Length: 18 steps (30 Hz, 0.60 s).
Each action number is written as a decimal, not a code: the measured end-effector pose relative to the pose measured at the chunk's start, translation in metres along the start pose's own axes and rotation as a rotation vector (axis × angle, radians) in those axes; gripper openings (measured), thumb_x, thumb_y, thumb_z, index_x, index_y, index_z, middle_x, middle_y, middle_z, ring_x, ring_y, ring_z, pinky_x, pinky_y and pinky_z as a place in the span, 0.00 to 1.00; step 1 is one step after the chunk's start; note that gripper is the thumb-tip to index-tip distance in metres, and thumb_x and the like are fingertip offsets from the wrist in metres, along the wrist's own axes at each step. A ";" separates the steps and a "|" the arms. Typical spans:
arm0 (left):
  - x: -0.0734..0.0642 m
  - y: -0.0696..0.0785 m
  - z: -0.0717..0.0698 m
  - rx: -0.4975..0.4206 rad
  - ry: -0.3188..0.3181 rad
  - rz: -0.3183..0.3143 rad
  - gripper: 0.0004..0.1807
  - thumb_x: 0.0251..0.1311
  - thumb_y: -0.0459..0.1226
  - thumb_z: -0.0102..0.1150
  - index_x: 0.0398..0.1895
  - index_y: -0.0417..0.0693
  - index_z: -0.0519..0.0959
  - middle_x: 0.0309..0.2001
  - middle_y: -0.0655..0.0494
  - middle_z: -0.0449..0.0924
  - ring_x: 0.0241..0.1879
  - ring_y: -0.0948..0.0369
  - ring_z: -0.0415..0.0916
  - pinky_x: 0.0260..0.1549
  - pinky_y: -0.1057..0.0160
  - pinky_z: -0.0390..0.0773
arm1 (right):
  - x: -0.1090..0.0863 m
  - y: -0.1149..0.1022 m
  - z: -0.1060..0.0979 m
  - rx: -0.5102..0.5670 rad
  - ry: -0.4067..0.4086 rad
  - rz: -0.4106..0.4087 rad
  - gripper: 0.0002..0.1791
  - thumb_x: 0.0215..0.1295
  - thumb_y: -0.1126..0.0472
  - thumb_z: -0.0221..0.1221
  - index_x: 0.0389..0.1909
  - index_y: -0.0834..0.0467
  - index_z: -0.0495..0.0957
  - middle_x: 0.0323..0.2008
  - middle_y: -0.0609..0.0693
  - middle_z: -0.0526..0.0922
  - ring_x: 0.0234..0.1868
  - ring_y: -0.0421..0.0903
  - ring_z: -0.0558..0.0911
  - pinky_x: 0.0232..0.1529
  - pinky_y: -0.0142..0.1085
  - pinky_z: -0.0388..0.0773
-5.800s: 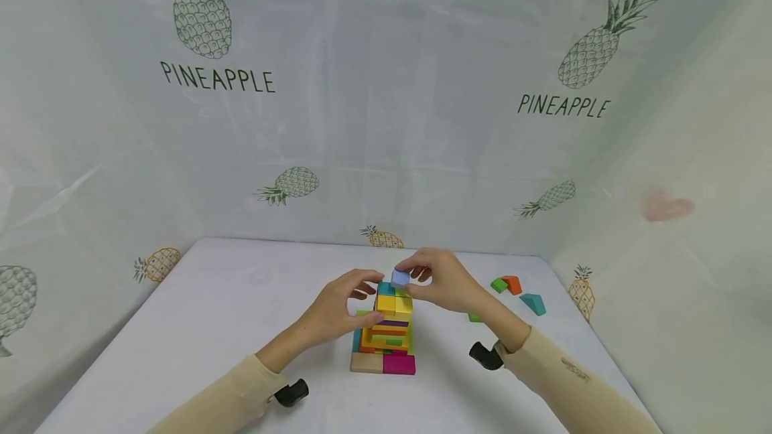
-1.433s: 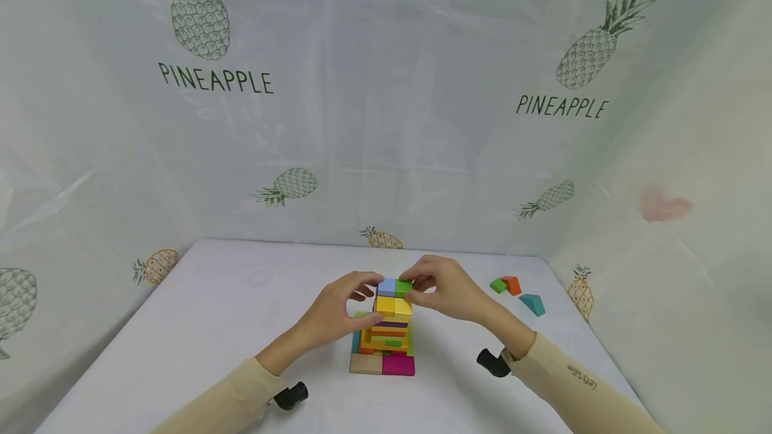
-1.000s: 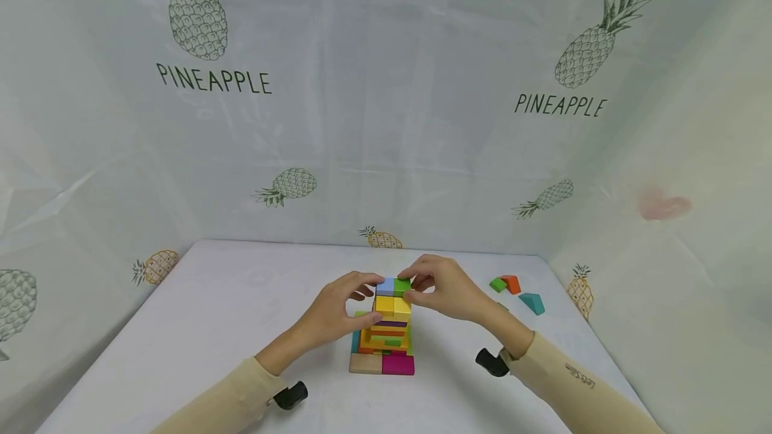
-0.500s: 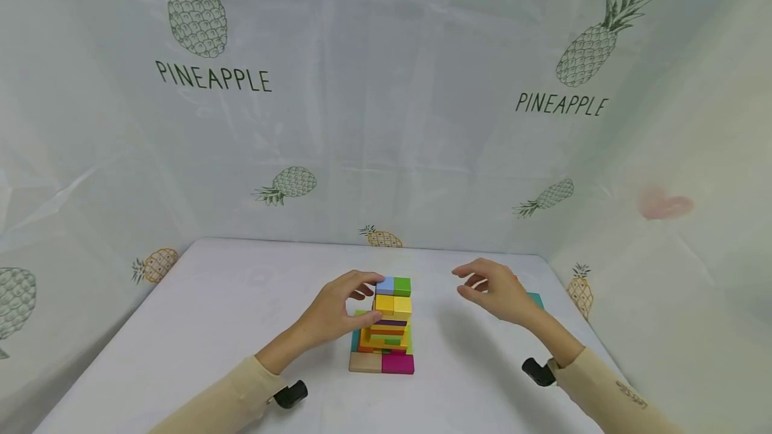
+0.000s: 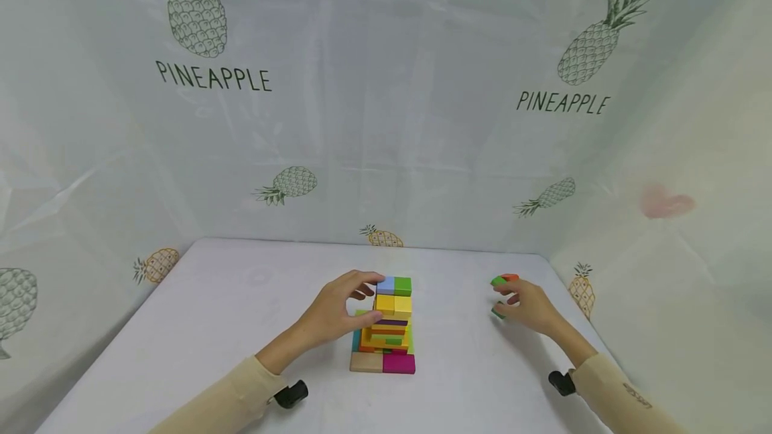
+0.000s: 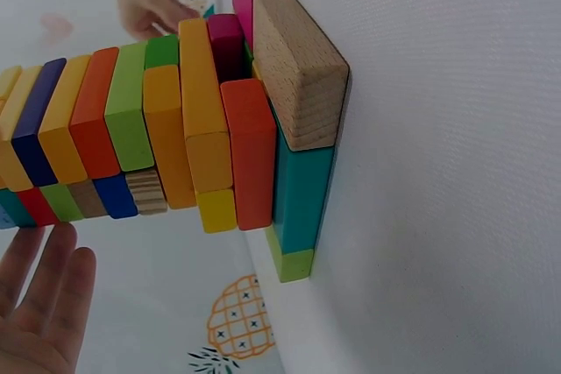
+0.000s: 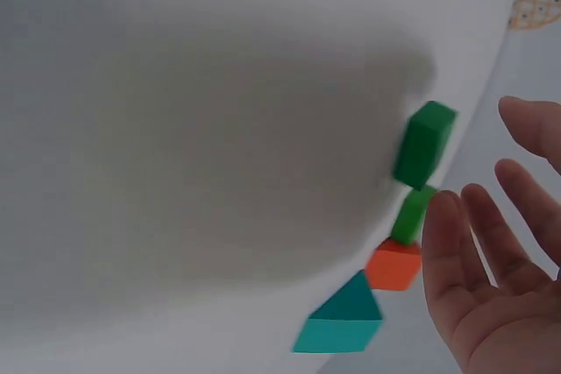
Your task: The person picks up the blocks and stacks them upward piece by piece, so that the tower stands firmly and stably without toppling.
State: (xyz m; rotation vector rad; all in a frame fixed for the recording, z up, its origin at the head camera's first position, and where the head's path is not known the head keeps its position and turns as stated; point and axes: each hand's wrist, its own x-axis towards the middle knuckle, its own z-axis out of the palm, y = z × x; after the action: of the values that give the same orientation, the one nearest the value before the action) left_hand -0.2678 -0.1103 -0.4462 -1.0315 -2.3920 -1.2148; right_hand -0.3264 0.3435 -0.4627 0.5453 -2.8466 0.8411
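Note:
A tall tower of coloured wooden blocks (image 5: 393, 320) stands mid-table, with a light blue block (image 5: 386, 285) and a green block (image 5: 403, 286) side by side on top. At its left side is my left hand (image 5: 334, 307), thumb low by the yellow layer and index fingertip by the light blue block. The left wrist view shows that hand's fingers (image 6: 61, 291) fairly straight against the stack. Off to the right, my right hand (image 5: 531, 307) hovers over loose blocks, fingers parted around a dark green block (image 7: 425, 144); a gap shows between them in the right wrist view.
Beyond the dark green block lie a brighter green block (image 7: 412, 215), an orange block (image 7: 394, 264) and a teal triangular block (image 7: 340, 321). The white table (image 5: 241, 327) meets a pineapple-print cloth (image 5: 470, 153) at the back and right.
The light blue block was set on the tower's top left, beside the green one. My right hand then let go and moved right to the loose blocks. The left hand stayed at the tower.

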 end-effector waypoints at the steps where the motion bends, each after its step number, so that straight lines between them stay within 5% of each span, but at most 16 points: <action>1: 0.000 0.000 0.000 0.001 0.001 0.001 0.33 0.66 0.48 0.74 0.72 0.60 0.74 0.61 0.64 0.80 0.53 0.63 0.82 0.53 0.60 0.86 | -0.001 0.003 0.001 0.004 -0.007 0.027 0.23 0.61 0.63 0.76 0.55 0.67 0.85 0.51 0.64 0.87 0.45 0.57 0.88 0.37 0.36 0.85; 18: 0.000 0.000 0.000 0.014 -0.010 -0.030 0.33 0.65 0.48 0.75 0.72 0.63 0.73 0.62 0.66 0.79 0.54 0.65 0.81 0.54 0.62 0.85 | -0.010 0.013 0.010 -0.009 -0.038 0.139 0.20 0.60 0.63 0.76 0.51 0.65 0.84 0.40 0.52 0.87 0.41 0.48 0.85 0.37 0.34 0.84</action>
State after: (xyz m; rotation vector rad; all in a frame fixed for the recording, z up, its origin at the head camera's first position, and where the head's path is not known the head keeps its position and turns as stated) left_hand -0.2678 -0.1099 -0.4462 -1.0039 -2.4285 -1.2040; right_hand -0.3221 0.3512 -0.4800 0.3689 -2.9495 0.8483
